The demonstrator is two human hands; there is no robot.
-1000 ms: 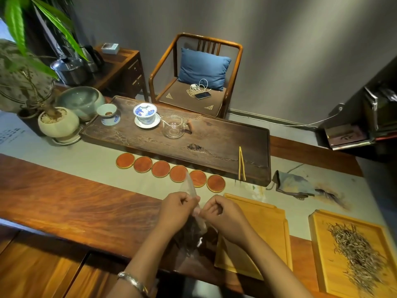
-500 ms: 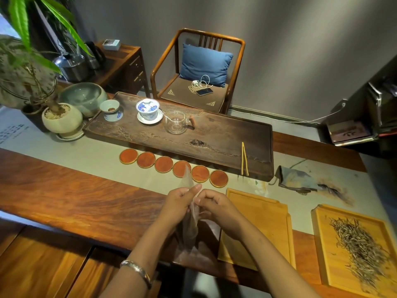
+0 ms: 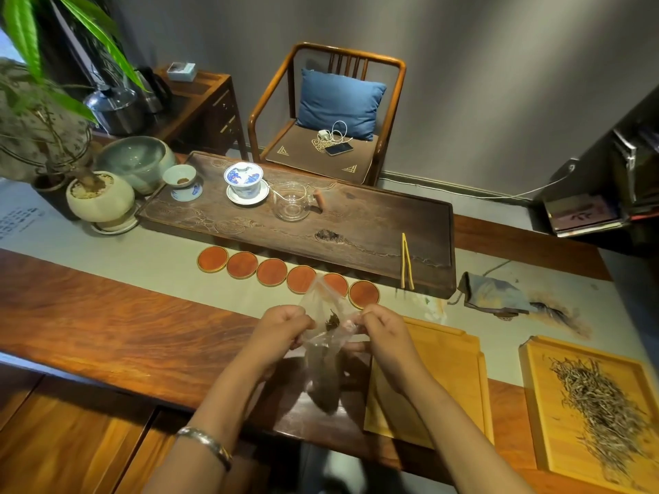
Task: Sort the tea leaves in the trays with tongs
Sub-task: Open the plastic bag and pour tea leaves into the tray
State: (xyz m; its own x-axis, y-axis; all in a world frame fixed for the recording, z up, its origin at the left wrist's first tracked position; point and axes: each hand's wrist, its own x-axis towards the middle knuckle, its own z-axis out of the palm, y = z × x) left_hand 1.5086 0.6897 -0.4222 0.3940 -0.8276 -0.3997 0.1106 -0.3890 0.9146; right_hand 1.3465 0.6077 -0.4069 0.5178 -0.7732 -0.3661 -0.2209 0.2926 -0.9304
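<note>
Clearly we had barely begun: both hands, left hand (image 3: pixel 281 328) and right hand (image 3: pixel 383 329), kept a pinching grip on the tea bag (image 3: pixel 326 345), while the tongs (image 3: pixel 406 262) lay untouched at one o'clock.

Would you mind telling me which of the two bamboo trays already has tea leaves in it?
The far-right tray holds a pile of pale, needle-like tea leaves. The nearer tray, beside the right hand, shows none.

Coasters (image 3: pixel 301 278) between hands (image 3: pixel 330 333), tongs (image 3: pixel 406 262).
</note>
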